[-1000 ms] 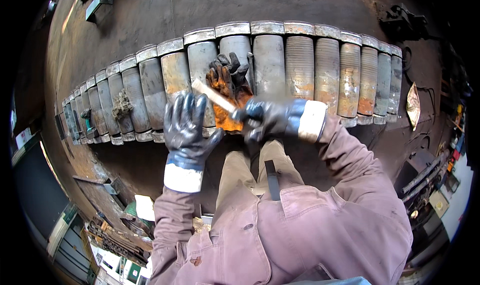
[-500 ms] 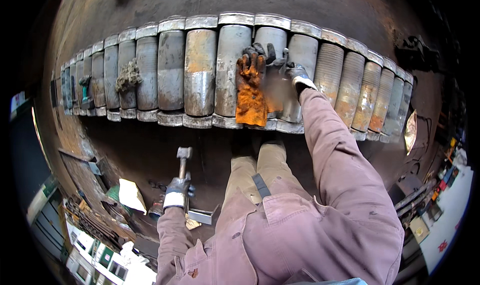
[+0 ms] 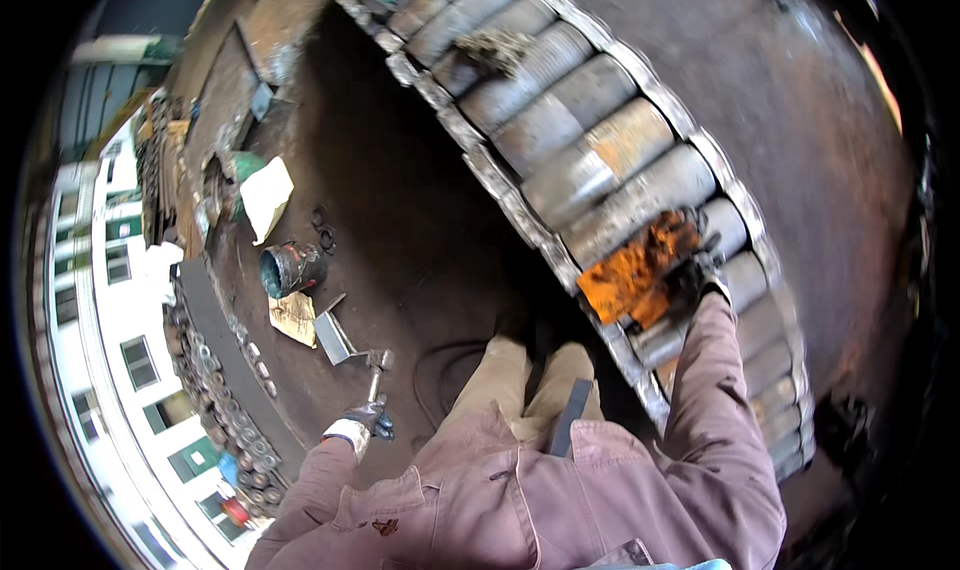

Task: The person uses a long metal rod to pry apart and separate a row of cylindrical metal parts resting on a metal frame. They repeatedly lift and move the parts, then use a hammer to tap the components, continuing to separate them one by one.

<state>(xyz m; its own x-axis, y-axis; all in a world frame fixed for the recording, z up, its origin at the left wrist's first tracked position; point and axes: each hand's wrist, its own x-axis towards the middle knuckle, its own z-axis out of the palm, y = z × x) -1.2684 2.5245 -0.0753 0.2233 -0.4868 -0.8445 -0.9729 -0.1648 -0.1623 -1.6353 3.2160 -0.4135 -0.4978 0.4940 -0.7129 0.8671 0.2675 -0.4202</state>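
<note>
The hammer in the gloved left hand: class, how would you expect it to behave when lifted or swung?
The hammer is probably head-heavy: a blocky metal head sits at the far end of a slim handle. It looks stiff, with the handle straight and no sag. The left hand grips it near the handle's end with a glove, so slipping seems unlikely, though the head may pull downward.

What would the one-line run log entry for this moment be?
left hand: grips small metal hammer, lowered | right hand: presses orange rag on row of rusty steel cylinders

Left hand [image 3: 366,419] grips a hammer [image 3: 377,368] low by the floor [image 3: 420,220]. Right hand [image 3: 690,275] presses an orange rag [image 3: 632,270] on rusty metal cylinders [image 3: 600,160].
</note>
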